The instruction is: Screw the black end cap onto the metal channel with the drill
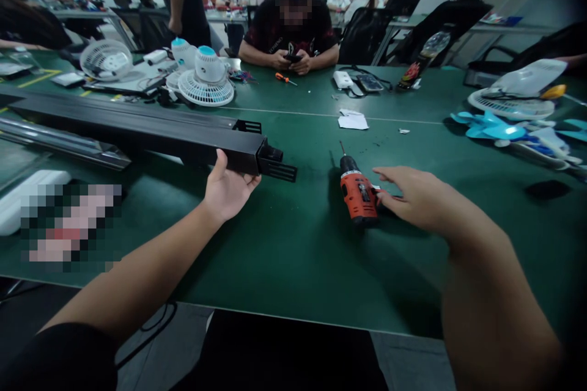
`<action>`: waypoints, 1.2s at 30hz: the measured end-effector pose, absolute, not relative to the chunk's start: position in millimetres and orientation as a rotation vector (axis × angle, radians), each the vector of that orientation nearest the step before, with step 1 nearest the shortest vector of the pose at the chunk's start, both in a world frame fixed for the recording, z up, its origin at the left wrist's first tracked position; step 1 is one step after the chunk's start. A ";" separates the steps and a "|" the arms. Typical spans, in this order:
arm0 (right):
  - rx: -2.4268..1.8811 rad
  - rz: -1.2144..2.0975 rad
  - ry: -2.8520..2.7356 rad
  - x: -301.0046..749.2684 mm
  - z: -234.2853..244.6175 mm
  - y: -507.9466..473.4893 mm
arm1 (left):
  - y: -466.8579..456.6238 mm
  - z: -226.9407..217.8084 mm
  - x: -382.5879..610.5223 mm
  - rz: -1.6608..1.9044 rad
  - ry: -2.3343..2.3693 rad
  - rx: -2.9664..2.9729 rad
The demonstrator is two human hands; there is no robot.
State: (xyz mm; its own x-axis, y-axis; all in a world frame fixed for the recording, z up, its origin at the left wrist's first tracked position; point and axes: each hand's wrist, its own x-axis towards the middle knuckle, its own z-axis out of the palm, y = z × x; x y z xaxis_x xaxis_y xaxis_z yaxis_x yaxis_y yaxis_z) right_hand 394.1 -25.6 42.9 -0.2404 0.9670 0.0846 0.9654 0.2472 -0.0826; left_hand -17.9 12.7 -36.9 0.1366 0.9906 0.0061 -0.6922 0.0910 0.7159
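Observation:
My left hand point(232, 192) grips the near end of a long black metal housing point(192, 137), thumb on its side and fingers beneath. Slotted black brackets point(277, 170) stick out of that end. To the right, an orange and black cordless drill point(360, 195) lies on the table, its bit pointing away from me. Beside it is my right hand point(413, 198), fingers stretched and parted from the thumb. The thumb tip is at the drill's right side; whether it touches I cannot tell.
Shiny metal strips point(68, 142) lie left of the housing. Fan parts point(206, 82) stand behind it, with blue fan blades point(498, 127) at the right. An orange screwdriver point(285, 79) and folded white paper point(353, 120) lie farther back. Across the table point(293, 256) a person holds a phone.

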 end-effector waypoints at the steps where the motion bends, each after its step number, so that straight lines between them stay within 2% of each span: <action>1: -1.839 -0.001 -2.364 381.7 50.7 -29.0 | 12.9 -37.6 -17.7 1.358 0.563 0.658; 7: -1.444 0.349 -2.334 288.0 90.1 -31.0 | 14.4 -39.8 -18.9 1.331 0.518 0.664; 14: -1.329 0.301 -2.279 222.6 74.4 -4.4 | 13.6 -37.5 -14.6 1.349 0.551 0.617; 21: -1.311 0.201 -2.236 210.5 64.3 -6.7 | 15.5 -42.6 -14.4 1.361 0.547 0.634; 36: -1.211 0.240 -2.177 222.2 55.3 -12.2 | 16.6 -43.8 -17.1 1.335 0.567 0.657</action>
